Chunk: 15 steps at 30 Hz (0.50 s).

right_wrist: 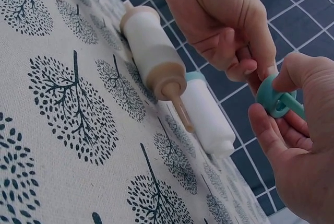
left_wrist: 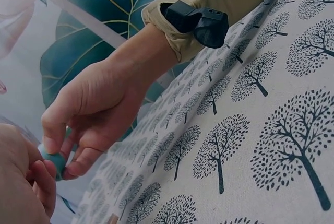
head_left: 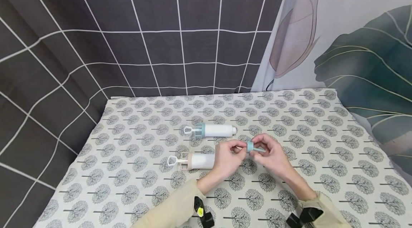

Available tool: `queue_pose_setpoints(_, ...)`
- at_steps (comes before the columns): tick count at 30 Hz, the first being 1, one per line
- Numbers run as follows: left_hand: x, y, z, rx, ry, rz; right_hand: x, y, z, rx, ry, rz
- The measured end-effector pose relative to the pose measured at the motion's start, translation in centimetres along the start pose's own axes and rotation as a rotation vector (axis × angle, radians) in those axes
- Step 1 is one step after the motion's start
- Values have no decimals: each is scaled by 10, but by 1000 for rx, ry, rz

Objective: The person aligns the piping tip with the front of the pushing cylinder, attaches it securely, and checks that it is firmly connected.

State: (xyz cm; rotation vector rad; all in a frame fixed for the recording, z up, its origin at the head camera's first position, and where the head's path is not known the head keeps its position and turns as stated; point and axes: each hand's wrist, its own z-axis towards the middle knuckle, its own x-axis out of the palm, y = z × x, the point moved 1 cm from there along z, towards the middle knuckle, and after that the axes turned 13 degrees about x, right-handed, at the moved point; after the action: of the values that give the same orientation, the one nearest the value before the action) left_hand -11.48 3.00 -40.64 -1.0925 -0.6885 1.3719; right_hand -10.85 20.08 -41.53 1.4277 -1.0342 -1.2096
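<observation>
Between my two hands is a small teal nozzle cap (head_left: 249,146) with a thin tube sticking out to the right. The fingertips of my left hand (head_left: 227,157) pinch its left side, while my right hand (head_left: 271,154) grips it by thumb and fingers near the tube. In the right wrist view, the cap (right_wrist: 269,96) shows its round end and an opening beside the tube. Behind my left hand lies a white syringe with a beige collar (head_left: 202,161), its beige nozzle end (right_wrist: 167,80) showing in the right wrist view.
Farther back on the table lies a second white syringe with a teal collar (head_left: 219,130) and a clear ring-handled plunger, its front end without a nozzle. A tree-patterned cloth (head_left: 128,174) covers the table. A dark checked curtain (head_left: 154,49) hangs behind.
</observation>
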Motion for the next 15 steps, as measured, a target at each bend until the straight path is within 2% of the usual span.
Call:
queue_pose_setpoints(10,-2,2,0,44,3,25,1,-2,0,-37,6,-9)
queue_pose_setpoints(15,-2,3,1,57,22,11,0,-3,0,12,7,-19)
